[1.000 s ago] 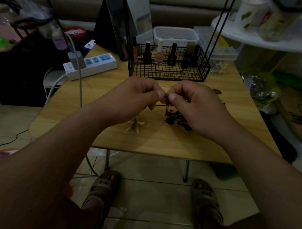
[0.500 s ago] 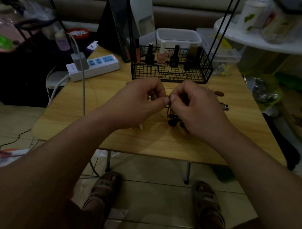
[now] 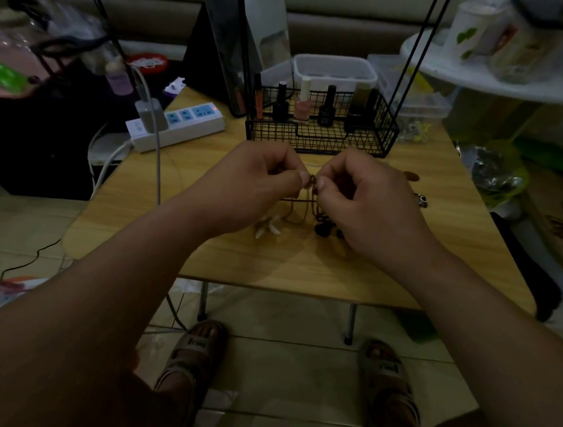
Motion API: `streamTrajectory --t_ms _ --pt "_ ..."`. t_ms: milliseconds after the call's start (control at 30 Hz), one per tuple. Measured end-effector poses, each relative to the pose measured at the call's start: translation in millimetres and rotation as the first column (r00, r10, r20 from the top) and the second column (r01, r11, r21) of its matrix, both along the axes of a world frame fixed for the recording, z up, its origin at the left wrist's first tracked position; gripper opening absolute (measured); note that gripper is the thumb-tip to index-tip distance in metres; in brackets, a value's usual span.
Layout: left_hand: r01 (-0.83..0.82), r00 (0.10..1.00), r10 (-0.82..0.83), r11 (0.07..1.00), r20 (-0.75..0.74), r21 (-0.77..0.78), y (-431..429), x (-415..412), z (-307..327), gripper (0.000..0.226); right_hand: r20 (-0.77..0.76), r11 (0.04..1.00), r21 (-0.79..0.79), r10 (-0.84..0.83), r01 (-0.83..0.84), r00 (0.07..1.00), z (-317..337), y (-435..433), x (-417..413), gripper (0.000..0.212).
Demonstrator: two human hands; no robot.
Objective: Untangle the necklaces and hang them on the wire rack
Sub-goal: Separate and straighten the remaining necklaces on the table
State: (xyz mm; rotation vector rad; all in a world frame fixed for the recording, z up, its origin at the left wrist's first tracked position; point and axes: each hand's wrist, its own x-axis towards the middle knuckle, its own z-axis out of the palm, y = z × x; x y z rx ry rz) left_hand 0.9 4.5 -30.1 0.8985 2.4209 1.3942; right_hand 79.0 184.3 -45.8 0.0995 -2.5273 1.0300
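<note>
Both the left hand (image 3: 253,185) and right hand (image 3: 366,197) pinch the tangled necklaces (image 3: 312,206) just above the counter (image 3: 177,185), near side of the wire rack (image 3: 322,132), their cords dangling.

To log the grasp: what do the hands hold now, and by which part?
The left hand and right hand both pinch the tangled necklaces at their top strand; dark beads are lower down.
</note>
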Motion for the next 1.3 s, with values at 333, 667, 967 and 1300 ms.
streamTrajectory --t_ms 333,667,967,1300 --pt "-0.009 0.991 0.010 1.000 -0.133 0.013 4.9 3.2 -5.0 0.007 0.378 0.887 -0.454 0.103 0.087 0.920 11.4 -5.8 -2.8 0.016" --pt "-0.039 0.998 0.040 0.999 -0.054 0.015 1.1 -1.2 -2.1 0.010 0.070 0.993 -0.121 0.012 -0.004 0.997 3.4 0.4 0.1 0.017" --pt "-0.033 0.995 0.031 0.999 -0.096 -0.016 2.4 -1.6 -7.5 0.007 -0.046 0.983 0.186 0.002 0.007 0.999 -7.6 0.2 -1.5 0.004" --pt "-0.042 0.999 0.043 0.999 -0.013 0.019 3.1 0.0 -5.5 0.006 -0.070 1.000 0.017 -0.002 0.003 0.998 -3.9 -6.1 -4.0 0.008"
